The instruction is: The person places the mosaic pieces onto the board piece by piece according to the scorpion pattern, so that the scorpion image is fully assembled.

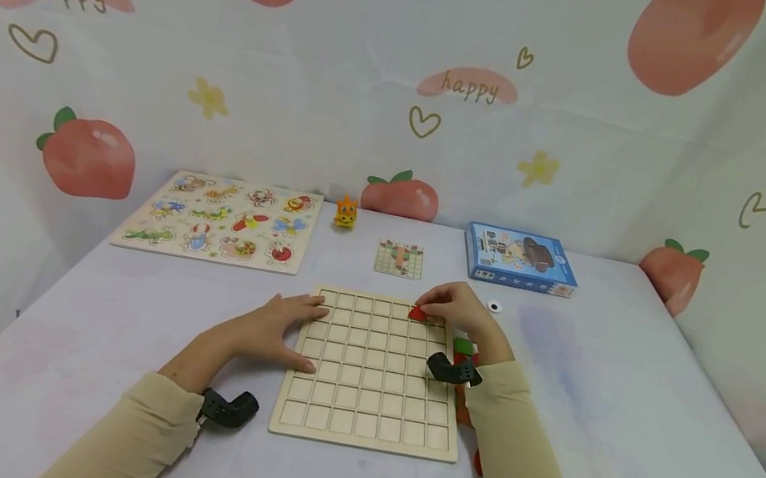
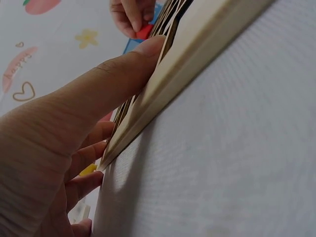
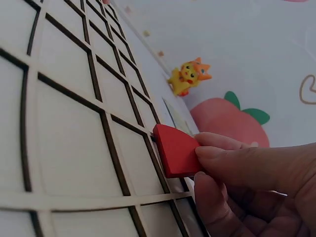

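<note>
A square wooden grid board (image 1: pixel 357 398) lies flat on the table, its cells bare apart from the spot by the right hand. My left hand (image 1: pixel 272 328) rests along the board's left side, thumb and fingers spread and touching its frame. My right hand (image 1: pixel 464 318) is at the far edge and pinches a red quarter-circle wooden block (image 3: pixel 177 152) between thumb and fingers. In the right wrist view the block stands tilted against a cell of the far row. More pieces, a green block (image 1: pixel 463 345) among them, lie partly hidden under the right forearm.
Behind the board lies a small pattern card (image 1: pixel 399 259) with a gridded picture. An insect puzzle board (image 1: pixel 219 219) is at the back left, a yellow-orange figurine (image 1: pixel 346 213) beside it. A blue box (image 1: pixel 520 259) lies back right, near a round eye piece (image 1: pixel 494 307).
</note>
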